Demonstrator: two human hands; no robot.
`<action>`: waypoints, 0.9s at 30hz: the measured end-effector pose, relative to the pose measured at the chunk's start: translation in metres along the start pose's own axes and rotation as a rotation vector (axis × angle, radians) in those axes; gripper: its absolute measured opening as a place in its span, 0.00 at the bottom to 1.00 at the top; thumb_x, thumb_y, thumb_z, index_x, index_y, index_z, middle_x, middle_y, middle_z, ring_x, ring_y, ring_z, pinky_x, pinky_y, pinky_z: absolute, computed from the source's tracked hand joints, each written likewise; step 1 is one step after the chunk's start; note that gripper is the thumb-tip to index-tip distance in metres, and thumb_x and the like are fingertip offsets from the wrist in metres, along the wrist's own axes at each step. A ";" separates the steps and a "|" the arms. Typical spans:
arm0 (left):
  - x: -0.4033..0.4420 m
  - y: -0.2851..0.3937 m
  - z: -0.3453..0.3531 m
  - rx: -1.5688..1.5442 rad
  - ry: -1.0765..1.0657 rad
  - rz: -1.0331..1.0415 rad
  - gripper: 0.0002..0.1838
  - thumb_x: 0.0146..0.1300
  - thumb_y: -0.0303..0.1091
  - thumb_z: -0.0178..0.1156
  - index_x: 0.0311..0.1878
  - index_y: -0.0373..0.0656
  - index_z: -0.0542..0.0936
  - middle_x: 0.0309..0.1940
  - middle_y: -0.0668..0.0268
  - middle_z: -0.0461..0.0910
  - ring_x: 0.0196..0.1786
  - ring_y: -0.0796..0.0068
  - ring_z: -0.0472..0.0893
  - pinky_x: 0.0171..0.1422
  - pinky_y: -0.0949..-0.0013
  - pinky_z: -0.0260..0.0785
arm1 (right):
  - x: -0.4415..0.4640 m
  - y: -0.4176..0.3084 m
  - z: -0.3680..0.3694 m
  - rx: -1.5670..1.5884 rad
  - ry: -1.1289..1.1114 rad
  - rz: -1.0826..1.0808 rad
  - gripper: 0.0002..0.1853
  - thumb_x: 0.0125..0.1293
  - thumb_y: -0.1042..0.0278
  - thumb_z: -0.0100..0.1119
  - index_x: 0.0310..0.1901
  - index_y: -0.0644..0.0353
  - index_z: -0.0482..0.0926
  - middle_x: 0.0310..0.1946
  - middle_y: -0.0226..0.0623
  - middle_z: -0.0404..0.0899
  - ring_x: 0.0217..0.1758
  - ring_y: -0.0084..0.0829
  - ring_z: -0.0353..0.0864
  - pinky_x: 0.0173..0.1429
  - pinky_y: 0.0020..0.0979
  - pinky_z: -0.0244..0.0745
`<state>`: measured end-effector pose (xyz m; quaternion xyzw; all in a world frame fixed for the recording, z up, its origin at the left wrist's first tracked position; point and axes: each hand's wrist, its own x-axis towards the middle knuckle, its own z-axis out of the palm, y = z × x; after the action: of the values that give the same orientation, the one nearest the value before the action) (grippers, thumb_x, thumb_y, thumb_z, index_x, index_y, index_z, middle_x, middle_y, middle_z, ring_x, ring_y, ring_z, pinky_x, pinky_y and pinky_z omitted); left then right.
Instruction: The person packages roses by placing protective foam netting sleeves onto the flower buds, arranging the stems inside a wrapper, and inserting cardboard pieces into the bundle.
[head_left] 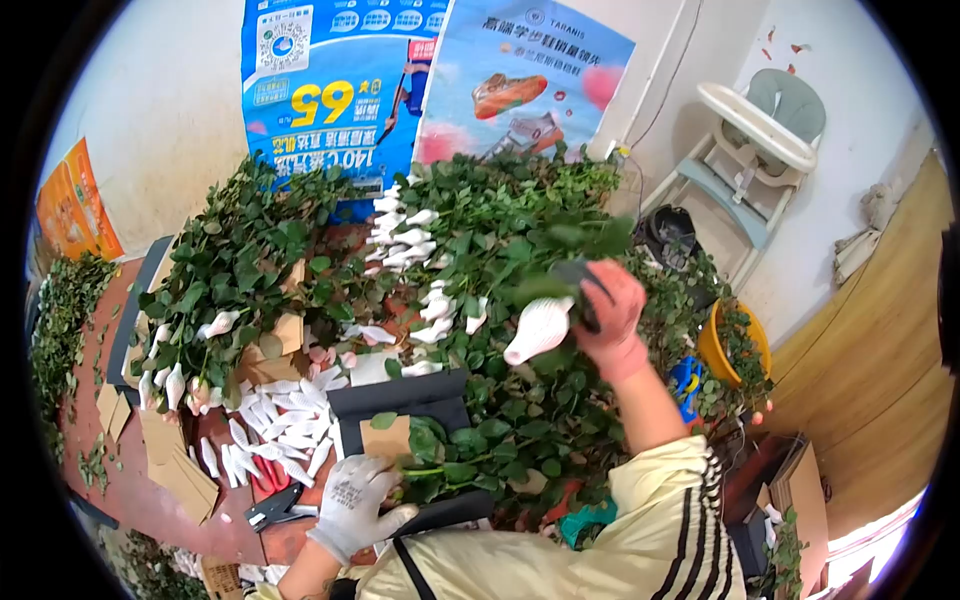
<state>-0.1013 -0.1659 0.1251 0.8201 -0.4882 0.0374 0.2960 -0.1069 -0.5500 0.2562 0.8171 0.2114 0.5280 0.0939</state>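
Observation:
My right hand (pixel 612 318), in a pink and black glove, is raised over the leafy stems. Its fingers are closed round a rose (pixel 541 328) whose head is wrapped in a white foam net sleeve and points down to the left; its leaves blur behind. Down at the front edge, my left hand (pixel 355 505) wears a white printed glove. Its thumb and fingers close about the head end of another rose (pixel 397 492), mostly hidden, with the leafy stem running right across a dark padded stand (pixel 400 393).
Loose white foam sleeves (pixel 290 420) lie left of the stand, near red-handled scissors (pixel 268 476) and a black stapler (pixel 273 508). Rose piles (pixel 240 220) with sleeved heads stand behind. A yellow bucket (pixel 735 343) and a high chair (pixel 760 150) are at right.

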 end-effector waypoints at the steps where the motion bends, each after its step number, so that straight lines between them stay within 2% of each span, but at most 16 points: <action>1: 0.001 0.001 -0.002 -0.022 -0.018 -0.016 0.26 0.47 0.53 0.66 0.43 0.41 0.79 0.47 0.57 0.75 0.53 0.53 0.72 0.59 0.53 0.61 | -0.003 -0.004 0.003 0.022 0.021 0.036 0.32 0.24 0.69 0.69 0.42 0.57 0.75 0.46 0.43 0.75 0.46 0.50 0.76 0.45 0.46 0.75; 3: -0.002 0.002 -0.004 -0.005 0.069 -0.016 0.26 0.43 0.50 0.68 0.43 0.42 0.78 0.47 0.59 0.75 0.54 0.55 0.71 0.60 0.54 0.61 | -0.003 -0.005 0.005 0.080 -0.010 0.125 0.32 0.26 0.72 0.69 0.44 0.57 0.74 0.47 0.44 0.75 0.45 0.50 0.77 0.46 0.46 0.75; 4: -0.002 0.004 -0.006 -0.009 0.066 -0.013 0.26 0.43 0.50 0.68 0.43 0.42 0.78 0.47 0.59 0.75 0.54 0.55 0.71 0.60 0.54 0.61 | -0.005 -0.004 0.006 0.066 0.088 0.143 0.31 0.28 0.73 0.68 0.44 0.58 0.74 0.47 0.44 0.75 0.45 0.49 0.77 0.46 0.46 0.76; 6: 0.002 0.009 -0.013 0.061 0.230 -0.038 0.27 0.36 0.43 0.71 0.42 0.43 0.78 0.44 0.59 0.75 0.50 0.55 0.73 0.56 0.54 0.63 | -0.003 -0.003 0.004 0.051 0.212 0.178 0.26 0.33 0.74 0.67 0.43 0.59 0.76 0.43 0.43 0.77 0.43 0.48 0.78 0.46 0.44 0.76; 9: 0.020 0.019 -0.038 0.019 0.341 -0.019 0.29 0.31 0.38 0.71 0.43 0.42 0.77 0.42 0.59 0.76 0.45 0.55 0.75 0.51 0.55 0.65 | 0.008 -0.012 -0.006 -0.052 0.138 0.219 0.24 0.36 0.73 0.66 0.41 0.59 0.78 0.41 0.42 0.79 0.42 0.46 0.79 0.46 0.42 0.75; 10: 0.029 0.024 -0.048 0.045 0.400 0.050 0.29 0.30 0.37 0.70 0.43 0.41 0.77 0.40 0.59 0.76 0.41 0.55 0.75 0.46 0.55 0.66 | -0.002 -0.009 -0.004 -0.121 0.125 0.153 0.25 0.42 0.65 0.71 0.43 0.61 0.75 0.44 0.44 0.79 0.45 0.44 0.79 0.51 0.40 0.72; 11: 0.036 0.028 -0.056 0.045 0.417 0.082 0.28 0.33 0.37 0.70 0.43 0.40 0.77 0.40 0.59 0.76 0.40 0.55 0.75 0.45 0.56 0.66 | -0.005 -0.008 -0.002 -0.113 0.119 0.140 0.25 0.42 0.65 0.71 0.43 0.61 0.75 0.44 0.44 0.79 0.45 0.44 0.79 0.51 0.40 0.72; 12: 0.042 0.032 -0.062 0.019 0.445 0.115 0.28 0.35 0.37 0.71 0.44 0.40 0.77 0.39 0.59 0.77 0.40 0.55 0.76 0.45 0.57 0.66 | -0.007 -0.009 0.000 -0.126 0.105 0.187 0.25 0.46 0.59 0.69 0.45 0.62 0.74 0.45 0.44 0.79 0.46 0.44 0.79 0.52 0.40 0.71; 15: 0.068 0.041 -0.069 -0.092 0.473 0.188 0.32 0.39 0.41 0.72 0.50 0.39 0.76 0.38 0.59 0.77 0.39 0.57 0.76 0.44 0.60 0.66 | -0.015 -0.011 0.007 -0.034 0.165 0.162 0.32 0.56 0.40 0.59 0.48 0.63 0.71 0.48 0.46 0.77 0.49 0.45 0.77 0.54 0.40 0.69; 17: 0.102 0.057 -0.074 -0.110 0.566 0.277 0.34 0.40 0.42 0.73 0.53 0.40 0.76 0.35 0.60 0.77 0.37 0.58 0.76 0.43 0.61 0.66 | -0.019 -0.017 0.008 -0.123 0.103 0.207 0.35 0.59 0.34 0.51 0.49 0.64 0.70 0.49 0.47 0.76 0.49 0.45 0.77 0.54 0.40 0.69; 18: 0.118 0.068 -0.077 -0.191 0.533 0.257 0.34 0.41 0.42 0.72 0.54 0.41 0.76 0.34 0.61 0.77 0.36 0.58 0.76 0.41 0.61 0.66 | -0.020 -0.019 0.009 -0.150 0.075 0.219 0.36 0.60 0.32 0.48 0.49 0.64 0.70 0.49 0.47 0.76 0.49 0.45 0.77 0.55 0.40 0.70; 19: 0.132 0.078 -0.080 -0.272 0.502 0.237 0.34 0.42 0.42 0.72 0.55 0.42 0.76 0.33 0.62 0.77 0.35 0.59 0.76 0.40 0.61 0.66 | -0.021 -0.022 0.012 -0.072 0.073 0.196 0.33 0.57 0.38 0.53 0.48 0.64 0.72 0.48 0.46 0.77 0.49 0.45 0.77 0.54 0.40 0.70; 21: 0.155 0.085 -0.073 -0.304 0.580 0.359 0.31 0.44 0.42 0.71 0.54 0.45 0.77 0.30 0.65 0.76 0.33 0.63 0.77 0.36 0.61 0.65 | -0.009 -0.031 0.014 0.039 0.075 0.128 0.25 0.50 0.51 0.61 0.44 0.63 0.77 0.45 0.44 0.78 0.46 0.44 0.78 0.52 0.39 0.72; 22: 0.159 0.084 -0.068 -0.273 0.595 0.367 0.26 0.45 0.41 0.69 0.51 0.47 0.78 0.28 0.67 0.76 0.30 0.66 0.77 0.32 0.62 0.64 | 0.001 -0.037 0.013 0.073 0.075 0.082 0.22 0.45 0.58 0.64 0.42 0.62 0.79 0.43 0.42 0.79 0.44 0.44 0.79 0.50 0.38 0.73; 25: 0.161 0.085 -0.067 -0.307 0.562 0.363 0.27 0.39 0.34 0.73 0.48 0.42 0.80 0.26 0.65 0.76 0.28 0.63 0.76 0.33 0.64 0.64 | -0.011 -0.041 0.018 -0.047 0.162 0.072 0.23 0.45 0.55 0.63 0.41 0.62 0.79 0.38 0.41 0.80 0.39 0.44 0.80 0.45 0.38 0.75; 27: 0.162 0.088 -0.066 -0.316 0.572 0.364 0.25 0.38 0.33 0.73 0.45 0.44 0.81 0.24 0.66 0.76 0.27 0.64 0.76 0.32 0.64 0.64 | 0.000 -0.044 0.010 -0.008 0.089 0.079 0.23 0.46 0.52 0.62 0.40 0.61 0.80 0.35 0.39 0.81 0.36 0.41 0.80 0.42 0.38 0.75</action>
<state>-0.0746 -0.2878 0.2757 0.6206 -0.5233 0.2410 0.5319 -0.1085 -0.5103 0.2350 0.8002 0.1810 0.5679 0.0668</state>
